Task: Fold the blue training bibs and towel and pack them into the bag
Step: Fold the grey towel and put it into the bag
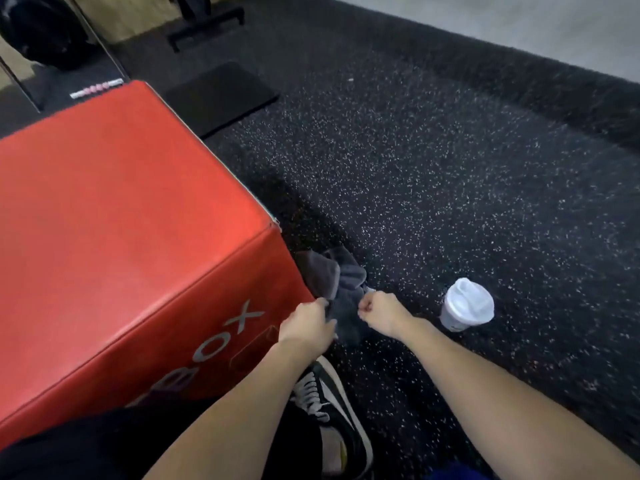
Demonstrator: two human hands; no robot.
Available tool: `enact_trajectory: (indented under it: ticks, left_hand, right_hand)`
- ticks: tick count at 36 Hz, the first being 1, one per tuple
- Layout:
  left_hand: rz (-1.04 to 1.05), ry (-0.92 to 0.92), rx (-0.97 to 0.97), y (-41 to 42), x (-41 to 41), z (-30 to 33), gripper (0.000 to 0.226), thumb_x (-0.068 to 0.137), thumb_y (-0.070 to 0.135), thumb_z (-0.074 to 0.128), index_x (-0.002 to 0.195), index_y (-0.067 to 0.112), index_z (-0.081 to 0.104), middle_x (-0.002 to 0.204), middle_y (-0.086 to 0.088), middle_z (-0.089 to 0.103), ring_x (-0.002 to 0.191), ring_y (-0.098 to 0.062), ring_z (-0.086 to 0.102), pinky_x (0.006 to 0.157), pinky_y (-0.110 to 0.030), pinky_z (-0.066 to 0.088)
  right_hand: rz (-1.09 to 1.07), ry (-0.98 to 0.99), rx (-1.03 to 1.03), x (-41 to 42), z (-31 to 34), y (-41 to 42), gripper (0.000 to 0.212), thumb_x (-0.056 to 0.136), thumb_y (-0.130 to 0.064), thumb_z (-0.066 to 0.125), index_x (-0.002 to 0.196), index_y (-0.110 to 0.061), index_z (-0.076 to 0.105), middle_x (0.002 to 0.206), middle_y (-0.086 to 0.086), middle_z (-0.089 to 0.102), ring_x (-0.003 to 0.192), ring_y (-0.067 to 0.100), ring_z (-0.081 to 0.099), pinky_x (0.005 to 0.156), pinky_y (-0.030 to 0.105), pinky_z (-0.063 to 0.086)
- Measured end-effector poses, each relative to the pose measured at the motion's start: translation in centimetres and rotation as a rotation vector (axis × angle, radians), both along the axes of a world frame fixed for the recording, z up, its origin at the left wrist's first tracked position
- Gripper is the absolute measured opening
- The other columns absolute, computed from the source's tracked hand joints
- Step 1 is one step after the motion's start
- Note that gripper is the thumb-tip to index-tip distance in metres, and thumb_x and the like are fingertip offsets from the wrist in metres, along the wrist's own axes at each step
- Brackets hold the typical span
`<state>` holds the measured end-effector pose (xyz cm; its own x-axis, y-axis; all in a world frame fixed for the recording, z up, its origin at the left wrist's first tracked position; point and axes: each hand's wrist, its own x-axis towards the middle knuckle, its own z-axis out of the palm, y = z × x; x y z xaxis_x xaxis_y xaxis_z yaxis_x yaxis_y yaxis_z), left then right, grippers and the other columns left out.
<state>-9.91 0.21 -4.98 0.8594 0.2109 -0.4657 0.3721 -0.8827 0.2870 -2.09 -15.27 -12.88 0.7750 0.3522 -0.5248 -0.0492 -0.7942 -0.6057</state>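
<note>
A dark grey towel point(341, 282) lies crumpled on the speckled black floor, against the corner of a red box. My left hand point(306, 323) grips its left edge, fingers curled into the cloth. My right hand point(379, 311) pinches its right edge in a closed fist. Both hands are low near the floor, close together. A sliver of blue cloth point(453, 474) shows at the bottom edge under my right arm. No bag is in view.
A large red padded box point(121, 237) fills the left side. A white lidded shaker bottle point(467, 304) stands on the floor right of my hands. My black-and-white shoe point(332, 410) is below them. A black mat point(221, 95) and gym gear lie beyond.
</note>
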Motion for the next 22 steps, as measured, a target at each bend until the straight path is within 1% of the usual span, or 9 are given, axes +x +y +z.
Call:
enact_trajectory:
  ticks: [2,5,7,9,13,16,18,20,22]
  left_hand:
    - [0.038,0.002,-0.022,0.7,0.8,-1.5,0.043,0.095,0.036,0.055,0.135,0.024,0.051,0.125,-0.009,0.062,0.118,-0.032,0.057,0.094,-0.039,0.047]
    - [0.106,-0.001,-0.062,1.9,2.2,-3.7,0.048,0.094,0.041,0.058,0.138,0.027,0.048,0.124,-0.007,0.064,0.116,-0.031,0.059,0.095,-0.041,0.05]
    - [0.153,0.002,-0.083,2.6,3.1,-5.0,0.049,0.093,0.043,0.058,0.139,0.029,0.047,0.119,-0.003,0.066,0.112,-0.03,0.061,0.094,-0.042,0.051]
    - [0.187,-0.002,-0.103,3.0,3.7,-6.2,0.049,0.093,0.043,0.058,0.14,0.032,0.046,0.112,0.001,0.068,0.11,-0.027,0.062,0.093,-0.042,0.052]
    - [0.223,-0.002,-0.146,3.0,4.1,-8.0,0.052,0.094,0.039,0.059,0.143,0.033,0.042,0.106,0.008,0.07,0.111,-0.022,0.059,0.093,-0.04,0.051]
    - [0.234,0.006,-0.151,2.9,4.2,-8.5,0.056,0.094,0.038,0.059,0.145,0.032,0.039,0.106,0.008,0.07,0.114,-0.022,0.058,0.093,-0.039,0.05]
    - [0.24,0.005,-0.15,3.0,4.2,-8.6,0.056,0.094,0.038,0.059,0.146,0.031,0.038,0.106,0.008,0.071,0.114,-0.022,0.06,0.094,-0.04,0.051]
    - [0.249,0.007,-0.154,3.0,4.2,-8.6,0.057,0.093,0.038,0.06,0.146,0.032,0.038,0.106,0.009,0.071,0.114,-0.022,0.061,0.094,-0.039,0.051]
    - [0.258,0.006,-0.159,2.9,4.1,-8.5,0.059,0.093,0.038,0.06,0.146,0.033,0.037,0.106,0.008,0.071,0.113,-0.022,0.061,0.093,-0.038,0.051]
  right_hand:
    - [-0.014,0.006,0.026,1.1,-1.2,1.2,0.014,0.092,-0.021,0.062,0.1,-0.012,0.07,0.109,0.01,0.066,0.102,0.027,0.062,0.091,0.033,0.05]
    - [-0.019,0.028,0.024,2.7,-3.4,3.0,0.018,0.092,-0.02,0.061,0.1,-0.007,0.069,0.103,0.012,0.07,0.1,0.029,0.063,0.091,0.035,0.05]
    - [-0.022,0.053,0.03,3.6,-4.8,4.0,0.019,0.092,-0.021,0.06,0.104,-0.009,0.068,0.102,0.012,0.071,0.1,0.033,0.064,0.095,0.04,0.05]
    - [-0.024,0.048,0.038,4.5,-5.9,4.9,0.023,0.092,-0.022,0.06,0.112,-0.014,0.066,0.106,0.011,0.071,0.107,0.034,0.063,0.1,0.042,0.047]
    - [-0.067,0.069,0.099,5.6,-7.6,6.6,0.038,0.091,-0.02,0.064,0.129,-0.014,0.06,0.12,0.008,0.069,0.115,0.025,0.061,0.101,0.034,0.047]
    - [-0.068,0.078,0.128,6.1,-8.9,7.6,0.044,0.089,-0.017,0.067,0.133,-0.015,0.061,0.127,0.004,0.066,0.121,0.021,0.059,0.105,0.031,0.045]
    - [-0.076,0.093,0.152,6.3,-8.8,8.0,0.045,0.089,-0.013,0.069,0.133,-0.012,0.061,0.128,0.005,0.065,0.12,0.02,0.058,0.105,0.03,0.044]
    - [-0.11,0.115,0.197,6.5,-8.6,8.2,0.046,0.088,-0.005,0.068,0.133,-0.008,0.06,0.127,0.008,0.065,0.117,0.017,0.058,0.102,0.026,0.043]
    - [-0.152,0.123,0.232,6.7,-8.2,8.0,0.045,0.087,0.004,0.065,0.131,-0.006,0.061,0.119,0.009,0.066,0.112,0.017,0.059,0.1,0.025,0.044]
